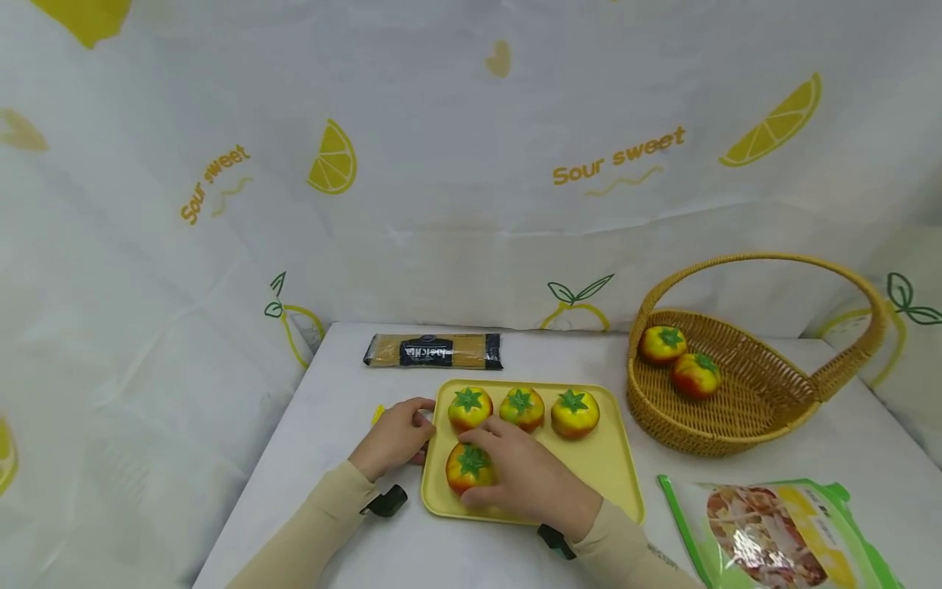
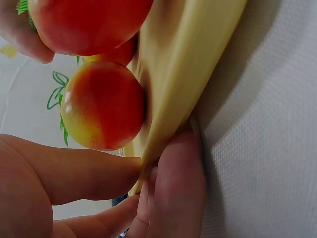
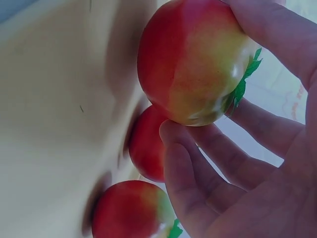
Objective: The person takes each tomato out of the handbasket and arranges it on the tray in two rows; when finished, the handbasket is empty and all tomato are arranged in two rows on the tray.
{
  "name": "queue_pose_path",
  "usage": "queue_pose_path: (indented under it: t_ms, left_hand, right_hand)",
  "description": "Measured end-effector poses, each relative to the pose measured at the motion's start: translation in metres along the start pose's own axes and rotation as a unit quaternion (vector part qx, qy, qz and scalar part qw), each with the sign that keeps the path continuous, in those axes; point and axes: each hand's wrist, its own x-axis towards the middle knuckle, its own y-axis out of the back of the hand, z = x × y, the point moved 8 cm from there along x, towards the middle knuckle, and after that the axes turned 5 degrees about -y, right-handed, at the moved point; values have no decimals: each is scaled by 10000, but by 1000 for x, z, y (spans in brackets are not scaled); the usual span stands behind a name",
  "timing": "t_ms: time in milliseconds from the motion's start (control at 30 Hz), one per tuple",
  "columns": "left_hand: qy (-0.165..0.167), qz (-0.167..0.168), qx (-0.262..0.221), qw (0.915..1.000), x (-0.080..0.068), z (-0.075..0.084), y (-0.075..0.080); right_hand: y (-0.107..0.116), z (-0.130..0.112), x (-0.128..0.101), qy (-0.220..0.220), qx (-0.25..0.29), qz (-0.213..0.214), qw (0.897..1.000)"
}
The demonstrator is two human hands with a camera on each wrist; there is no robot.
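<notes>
A yellow tray point(image 1: 596, 483) lies on the white table with red-and-yellow tomatoes on it. Three of them, a left tomato point(image 1: 469, 401), a middle tomato point(image 1: 524, 413) and a right tomato point(image 1: 576, 415), line its far side. My right hand point(image 1: 533, 474) grips a fourth tomato point(image 1: 464, 470) at the near left of the tray, thumb on one side and fingers on the other; the right wrist view shows this tomato point(image 3: 188, 64) with its green leaf facing the palm. At the tray's left edge, my left hand point(image 1: 393, 438) pinches the rim point(image 2: 163, 129), thumb and fingers on opposite faces.
Right of the tray stands a wicker basket point(image 1: 688, 438) with a tall handle, holding two tomatoes point(image 1: 695, 376). A green-edged food bag point(image 1: 773, 532) lies at the near right. Behind the tray is a pasta packet point(image 1: 427, 352). Something small and yellow point(image 1: 378, 414) shows behind the left hand.
</notes>
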Motion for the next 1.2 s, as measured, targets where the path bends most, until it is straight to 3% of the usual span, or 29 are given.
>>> queue_pose_path:
  t_ms: [400,1200]
  left_hand:
    - [-49,-16,8,10000,0,3,0]
    - [-35,-28,24,10000,-3,6,1]
  right_hand:
    - [-7,-3,1,247,-168,155,9994]
    - [-6,1,1,239,-178,113,9995]
